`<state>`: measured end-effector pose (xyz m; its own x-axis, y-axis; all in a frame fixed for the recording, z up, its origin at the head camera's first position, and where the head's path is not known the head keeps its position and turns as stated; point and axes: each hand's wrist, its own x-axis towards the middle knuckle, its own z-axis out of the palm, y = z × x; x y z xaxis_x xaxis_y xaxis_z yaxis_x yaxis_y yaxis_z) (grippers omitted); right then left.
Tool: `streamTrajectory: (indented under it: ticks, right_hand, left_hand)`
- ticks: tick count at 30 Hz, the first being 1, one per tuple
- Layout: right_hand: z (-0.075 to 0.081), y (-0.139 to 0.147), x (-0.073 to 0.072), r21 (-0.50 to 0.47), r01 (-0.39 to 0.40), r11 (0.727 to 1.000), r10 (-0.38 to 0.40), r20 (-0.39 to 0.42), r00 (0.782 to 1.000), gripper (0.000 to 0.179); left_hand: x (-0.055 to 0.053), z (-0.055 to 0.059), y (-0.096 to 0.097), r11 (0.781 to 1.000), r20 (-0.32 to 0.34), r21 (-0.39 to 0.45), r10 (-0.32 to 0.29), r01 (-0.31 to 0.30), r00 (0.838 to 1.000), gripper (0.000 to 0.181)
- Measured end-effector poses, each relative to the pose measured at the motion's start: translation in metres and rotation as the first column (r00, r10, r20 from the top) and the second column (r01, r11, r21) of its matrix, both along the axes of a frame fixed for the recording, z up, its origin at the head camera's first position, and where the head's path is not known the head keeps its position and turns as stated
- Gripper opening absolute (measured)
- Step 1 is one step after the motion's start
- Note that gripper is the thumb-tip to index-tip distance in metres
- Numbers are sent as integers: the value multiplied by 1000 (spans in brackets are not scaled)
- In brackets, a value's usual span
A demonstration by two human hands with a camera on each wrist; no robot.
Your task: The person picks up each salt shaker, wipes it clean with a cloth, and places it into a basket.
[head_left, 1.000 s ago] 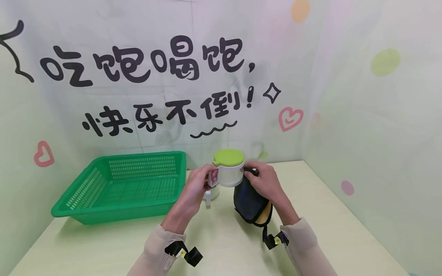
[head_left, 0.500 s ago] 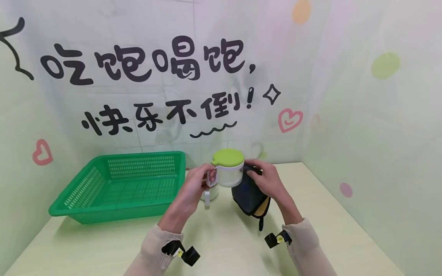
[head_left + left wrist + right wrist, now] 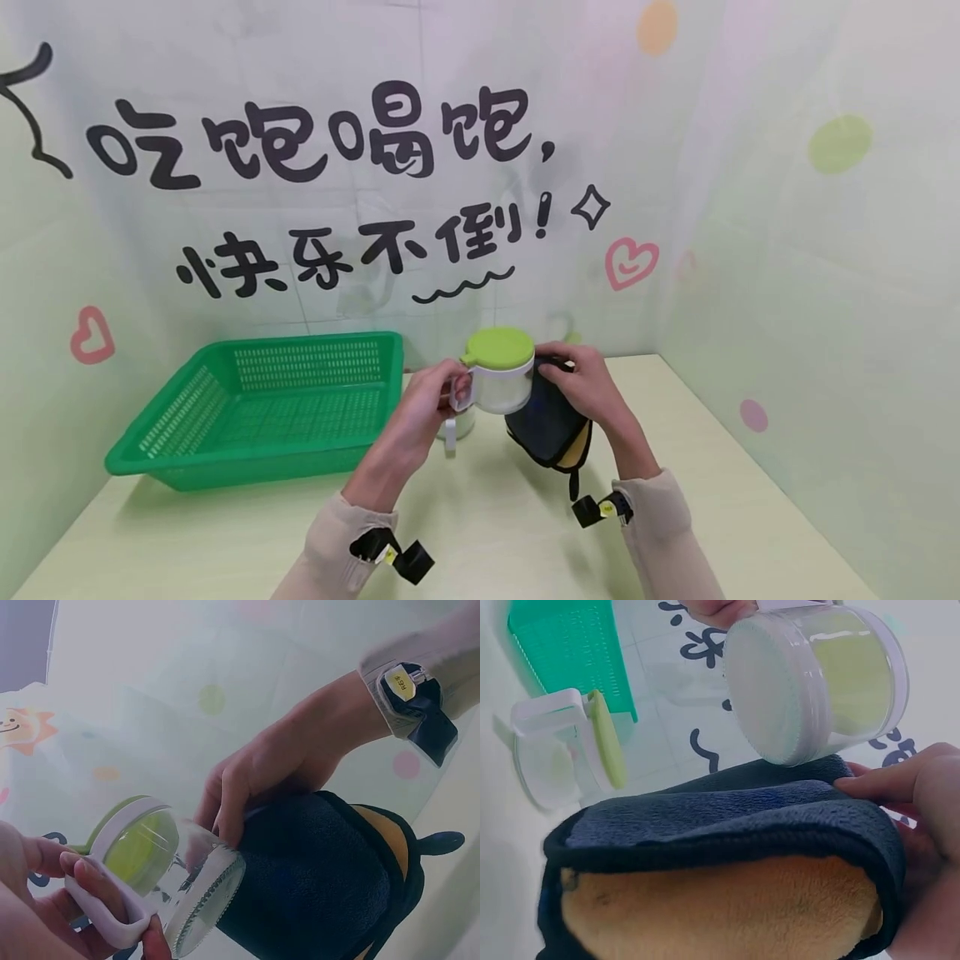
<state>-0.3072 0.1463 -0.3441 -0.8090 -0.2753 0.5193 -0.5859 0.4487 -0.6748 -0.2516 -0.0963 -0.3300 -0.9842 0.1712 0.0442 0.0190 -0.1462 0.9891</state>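
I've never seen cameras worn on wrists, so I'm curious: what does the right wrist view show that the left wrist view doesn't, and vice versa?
Only the right wrist view shows the green basket and the second jar.

Only the left wrist view shows the right sleeve and the smiling orange drawing.

Both share the held jar, the dark plush item, the right hand and the left hand, though the right wrist view catches little of the latter.

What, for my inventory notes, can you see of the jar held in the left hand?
The jar has a clear, glass-like body, a ridged edge round its base, a white handle and a closed-looking green lid. The left hand grips the handle, holding the jar raised above the table, lid up. The dark cloth is close beside it; whether they touch is unclear.
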Motion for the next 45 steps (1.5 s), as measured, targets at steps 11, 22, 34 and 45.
streamTrajectory:
  ticks: [11,22,34,45]
  right_hand:
    - [-3,-3,-6,-107,0,994,-7,-72,997,30]
    - [-1,-3,-2,-162,-16,987,2,-87,996,29]
    - [-4,-3,-7,-187,-151,971,151,-13,988,30]
    - [-14,-8,-12,-219,-242,945,259,53,964,32]
  left_hand:
    - [-3,-3,3,1000,19,6,10,-10,1000,22]
    - [-4,-5,2,1000,3,-8,1,0,1000,22]
    - [-3,-4,-1,999,6,-17,-42,42,999,22]
    - [-5,-6,-5,996,26,8,-91,90,996,26]
